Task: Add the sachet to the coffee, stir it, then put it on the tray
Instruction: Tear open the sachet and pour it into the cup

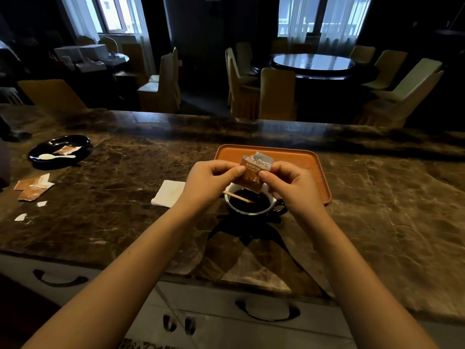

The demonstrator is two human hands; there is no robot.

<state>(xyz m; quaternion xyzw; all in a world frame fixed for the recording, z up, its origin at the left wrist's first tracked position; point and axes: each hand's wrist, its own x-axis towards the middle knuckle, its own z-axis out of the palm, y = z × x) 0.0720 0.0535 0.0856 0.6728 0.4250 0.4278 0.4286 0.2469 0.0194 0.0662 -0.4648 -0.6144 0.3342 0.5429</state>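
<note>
Above the cup (254, 205) of coffee on the desk (125, 177), just before the orange tray (319, 167), the sachet (253, 173) is pinched at its sides by the left hand (210, 181) and right hand (289, 186), each grip closed on it by thumb and fingertip. A sharp tear could scatter powder past the rim or jolt the stick (237, 196) resting in the cup. Both forearms reach forward, wrists bent inward.

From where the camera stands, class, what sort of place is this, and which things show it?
Probably a restaurant or banquet hall, seen from its service counter. A brown marble countertop runs across the front; beyond it stand a large round glass-topped dining table and fabric-covered banquet chairs. An orange rectangular serving tray suggests serving.
</note>
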